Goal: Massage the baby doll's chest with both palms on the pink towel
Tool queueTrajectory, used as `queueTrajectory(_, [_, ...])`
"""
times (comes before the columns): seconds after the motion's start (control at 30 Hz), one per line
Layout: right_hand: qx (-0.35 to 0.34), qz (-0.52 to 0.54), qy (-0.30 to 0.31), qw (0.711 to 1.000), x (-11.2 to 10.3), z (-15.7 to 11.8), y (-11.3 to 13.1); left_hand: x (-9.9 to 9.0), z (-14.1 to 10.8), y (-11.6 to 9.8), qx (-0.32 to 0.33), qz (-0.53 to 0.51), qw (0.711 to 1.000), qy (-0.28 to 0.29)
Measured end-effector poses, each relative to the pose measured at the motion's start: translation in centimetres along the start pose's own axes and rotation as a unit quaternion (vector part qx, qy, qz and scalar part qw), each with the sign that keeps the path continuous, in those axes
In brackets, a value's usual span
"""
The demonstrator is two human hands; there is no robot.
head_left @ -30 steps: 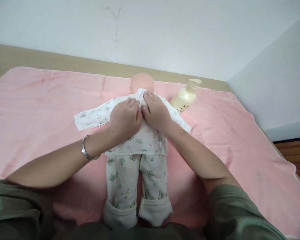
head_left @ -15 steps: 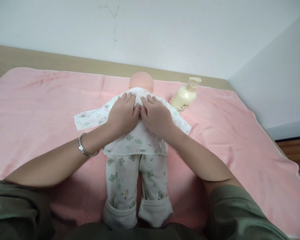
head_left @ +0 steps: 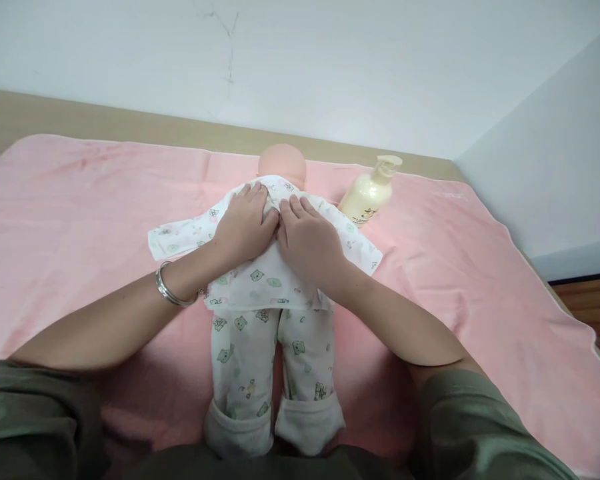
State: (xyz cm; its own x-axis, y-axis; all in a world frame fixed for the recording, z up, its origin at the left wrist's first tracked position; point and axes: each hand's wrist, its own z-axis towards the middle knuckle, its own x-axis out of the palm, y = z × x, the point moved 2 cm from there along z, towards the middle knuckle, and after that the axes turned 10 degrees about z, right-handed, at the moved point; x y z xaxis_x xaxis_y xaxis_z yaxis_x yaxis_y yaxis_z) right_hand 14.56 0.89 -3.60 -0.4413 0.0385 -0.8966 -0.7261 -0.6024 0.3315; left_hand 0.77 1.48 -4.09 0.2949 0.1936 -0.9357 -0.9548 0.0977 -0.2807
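Observation:
A baby doll lies stretched out, its bald head away from me and its feet near my body. It wears a white long-sleeved top and matching trousers, both printed with small green animals. Flat on the upper part of the top rests my left hand, fingers extended toward the doll's head. Beside it lies my right hand, also flat on the top, its thumb side close against the left thumb. Neither hand grips anything. Some of the doll's torso is hidden beneath my hands.
A pink blanket covers the surface under the doll. To the right of the doll's head, a cream pump bottle leans at a tilt. Behind the blanket runs a beige edge along a white wall.
My right hand has slid slightly toward me and to the left on the top. My left hand has shifted a little left. The doll has barely moved; the bottle looks the same.

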Motion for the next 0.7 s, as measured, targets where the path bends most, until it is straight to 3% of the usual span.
queueTrajectory(0.3, [0.022, 0.033, 0.039, 0.998, -0.3, 2.9, -2.7, -0.4, -2.5, -1.7, 0.036, 0.024, 0.999, -0.019])
queueTrajectory(0.5, [0.011, -0.002, 0.051, 0.999, -0.6, 0.9, -0.5, -0.1, -0.5, -0.2, -0.009, -0.027, 0.999, 0.021])
queueTrajectory(0.7, [0.004, 0.027, 0.025, 0.999, -0.3, 0.4, 0.1, 1.7, 0.3, 1.0, -0.009, -0.077, 0.995, -0.06])
